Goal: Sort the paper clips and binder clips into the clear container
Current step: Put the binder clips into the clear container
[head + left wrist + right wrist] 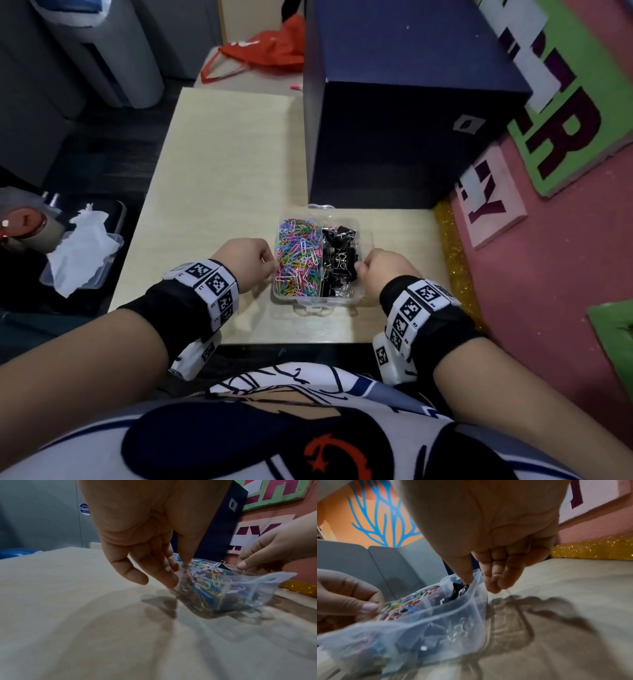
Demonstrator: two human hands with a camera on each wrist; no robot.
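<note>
A clear container [318, 302] with two compartments stands on the pale wooden table [222, 171]. Coloured paper clips [298, 260] fill its left compartment and black binder clips [339, 260] fill the right one. My left hand [270, 262] pinches the left wall: in the left wrist view its thumb dips in over the paper clips [211, 580] while its fingers [171, 578] lie on the outside of the container [257, 592]. My right hand [361, 267] pinches the right wall [477, 601], thumb inside by the binder clips [458, 592], fingers [494, 582] outside.
A large dark blue box [404, 113] stands right behind the container. A gold glitter strip [452, 246] and a pink wall with letter boards border the table's right edge. A plastic tub with tissue [82, 253] sits off the table at the left. A red bag [274, 44] lies far back.
</note>
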